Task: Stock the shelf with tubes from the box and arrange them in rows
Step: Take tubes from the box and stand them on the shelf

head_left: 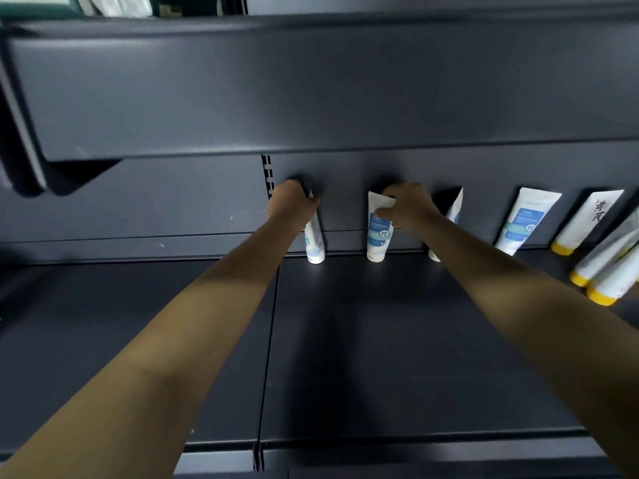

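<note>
Both my arms reach to the back of a dark grey shelf (345, 340). My left hand (290, 203) grips the top of a white and blue tube (315, 242) that stands cap down against the back panel. My right hand (408, 203) holds the flat top of a second white and blue tube (379, 233), also upright on its cap. A third tube (453, 216) stands just behind my right wrist, partly hidden. A fourth white and blue tube (525, 219) leans against the panel further right. No box is in view.
At the far right stand white tubes with yellow caps (584, 223), with more of them (612, 271) leaning in front. An upper shelf (311, 91) overhangs the back row. A slotted upright (268, 174) divides the back panel.
</note>
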Demonstrator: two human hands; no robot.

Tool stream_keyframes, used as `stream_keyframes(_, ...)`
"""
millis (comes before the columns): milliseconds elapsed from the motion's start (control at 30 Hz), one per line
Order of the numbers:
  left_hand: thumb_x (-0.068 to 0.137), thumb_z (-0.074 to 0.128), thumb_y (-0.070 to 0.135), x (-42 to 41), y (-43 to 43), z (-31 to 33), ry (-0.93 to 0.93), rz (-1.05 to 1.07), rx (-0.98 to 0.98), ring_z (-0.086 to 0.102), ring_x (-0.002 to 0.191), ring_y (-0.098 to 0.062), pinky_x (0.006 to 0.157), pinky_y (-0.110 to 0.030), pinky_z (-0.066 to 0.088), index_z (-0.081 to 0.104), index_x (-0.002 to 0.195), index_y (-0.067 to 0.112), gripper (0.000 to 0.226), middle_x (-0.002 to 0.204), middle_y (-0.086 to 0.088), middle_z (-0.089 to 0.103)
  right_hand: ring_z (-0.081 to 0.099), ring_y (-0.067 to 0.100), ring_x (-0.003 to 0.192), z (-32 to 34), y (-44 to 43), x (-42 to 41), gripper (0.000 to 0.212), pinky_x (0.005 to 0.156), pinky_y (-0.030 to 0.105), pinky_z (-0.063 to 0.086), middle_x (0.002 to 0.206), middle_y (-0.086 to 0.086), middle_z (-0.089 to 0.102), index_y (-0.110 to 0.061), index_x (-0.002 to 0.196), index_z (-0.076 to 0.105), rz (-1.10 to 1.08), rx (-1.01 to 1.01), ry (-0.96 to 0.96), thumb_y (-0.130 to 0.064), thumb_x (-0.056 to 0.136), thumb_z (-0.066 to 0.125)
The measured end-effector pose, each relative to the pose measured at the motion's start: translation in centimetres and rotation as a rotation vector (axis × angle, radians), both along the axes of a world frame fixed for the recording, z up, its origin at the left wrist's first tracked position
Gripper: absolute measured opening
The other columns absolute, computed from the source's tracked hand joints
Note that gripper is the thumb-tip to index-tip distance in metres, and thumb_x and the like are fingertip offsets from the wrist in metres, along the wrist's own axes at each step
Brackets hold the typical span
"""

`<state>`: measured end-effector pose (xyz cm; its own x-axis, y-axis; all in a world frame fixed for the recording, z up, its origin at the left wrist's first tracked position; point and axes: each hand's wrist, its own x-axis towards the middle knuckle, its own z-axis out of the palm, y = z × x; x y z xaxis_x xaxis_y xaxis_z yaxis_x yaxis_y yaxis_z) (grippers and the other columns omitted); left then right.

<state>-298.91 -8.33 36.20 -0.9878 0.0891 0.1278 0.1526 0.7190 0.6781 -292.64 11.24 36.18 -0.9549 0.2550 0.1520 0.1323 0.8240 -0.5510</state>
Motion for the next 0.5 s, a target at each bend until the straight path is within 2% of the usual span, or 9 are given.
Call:
stream_keyframes(100, 0.085, 0.061, 0.029, 0.2, -0.2, 0.3, 0.008, -0.026, -0.042, 0.065, 0.072, -0.028, 0.064, -0.033, 0.056, 0.060, 0.084, 0.005, 0.025, 0.086, -0.014, 0.067, 0.066, 0.031, 0.088, 0.3, -0.4, 0.1, 0.029, 0.079, 0.047, 0.056, 0.100, 0.014, 0.067, -0.006, 0.101, 0.066, -0.008, 0.016, 0.001, -0.015, 0.074, 0.072)
stream_keyframes(267, 0.084, 0.064, 0.034, 0.8, -0.7, 1.2, 0.003, -0.091, -0.063, 0.063, 0.080, -0.029, 0.072, -0.037, 0.056, 0.060, 0.088, 0.005, 0.030, 0.084, -0.011, 0.062, 0.064, 0.025, 0.097, 1.3, -0.9, 1.0, 0.035, 0.086, 0.031, 0.051, 0.107, 0.010, 0.068, -0.011, 0.109, 0.065, -0.020, 0.098, 0.014, -0.016, 0.075, 0.072)
stream_keyframes(367, 0.085, 0.064, 0.037, 1.3, -1.2, 2.0, 0.027, -0.161, -0.134, 0.055, 0.076, -0.023, 0.064, -0.029, 0.043, 0.058, 0.085, 0.008, 0.030, 0.083, -0.007, 0.056, 0.059, 0.028, 0.110, 2.3, -1.4, 2.2, 0.046, 0.096, 0.034, 0.045, 0.119, 0.013, 0.064, -0.006, 0.119, 0.059, -0.028, 0.152, -0.014, -0.017, 0.077, 0.072)
stream_keyframes(433, 0.085, 0.064, 0.035, 2.0, -1.5, 2.6, 0.053, -0.196, -0.171, 0.054, 0.077, -0.021, 0.064, -0.029, 0.040, 0.060, 0.090, 0.006, 0.030, 0.088, -0.007, 0.057, 0.056, 0.028, 0.115, 3.4, -1.8, 3.5, 0.048, 0.100, 0.032, 0.041, 0.125, 0.013, 0.060, -0.005, 0.123, 0.056, -0.027, 0.196, -0.037, -0.018, 0.079, 0.072)
stream_keyframes(500, 0.085, 0.064, 0.036, 2.9, -1.7, 3.4, 0.095, -0.216, -0.252, 0.057, 0.083, -0.022, 0.066, -0.031, 0.043, 0.060, 0.097, 0.006, 0.032, 0.097, -0.008, 0.061, 0.054, 0.026, 0.116, 4.4, -2.1, 5.1, 0.049, 0.099, 0.028, 0.040, 0.126, 0.010, 0.058, -0.007, 0.124, 0.056, -0.029, 0.199, -0.066, -0.018, 0.079, 0.072)
